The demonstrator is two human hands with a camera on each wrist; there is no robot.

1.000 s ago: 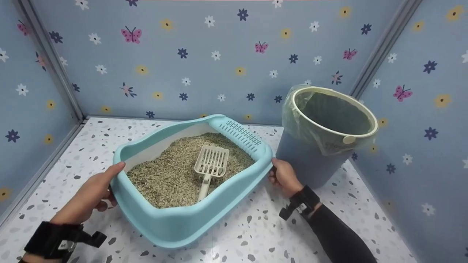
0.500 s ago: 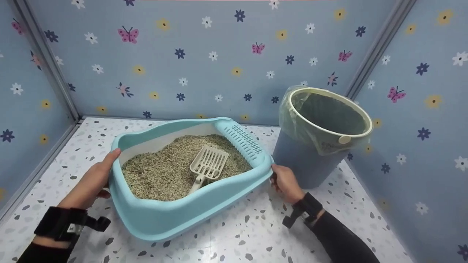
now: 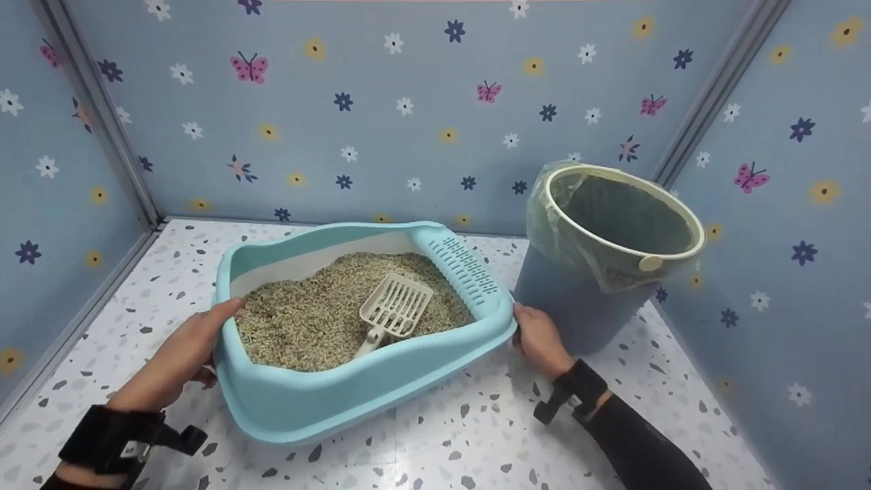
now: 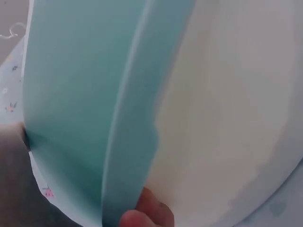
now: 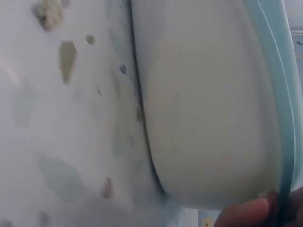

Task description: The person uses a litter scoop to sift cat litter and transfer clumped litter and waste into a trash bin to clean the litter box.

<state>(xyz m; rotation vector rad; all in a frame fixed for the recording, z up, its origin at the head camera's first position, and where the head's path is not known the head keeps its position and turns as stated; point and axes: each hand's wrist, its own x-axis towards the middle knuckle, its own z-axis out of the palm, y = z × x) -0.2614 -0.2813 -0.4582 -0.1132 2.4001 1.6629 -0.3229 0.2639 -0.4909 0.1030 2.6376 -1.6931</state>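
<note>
A light blue litter box sits at an angle on the speckled surface, its slotted ledge at the right end. Sand-coloured litter fills it unevenly. On the litter lies a cream slotted scoop, its handle partly hidden behind the near rim. My left hand grips the left rim, thumb over the top; in the left wrist view its fingertips curl under the blue edge. At the right corner my right hand pinches the rim, and the right wrist view shows fingers beneath it.
A grey-blue trash bin with a cream ring and a translucent liner stands close behind the right hand. Flower-patterned panels enclose the back and both sides. White speckled surface lies in front of the box.
The litter box has turned a little, its near left corner rising in the head view and its right end shifting right. The scoop now lies more slanted. Both hands keep their hold.
</note>
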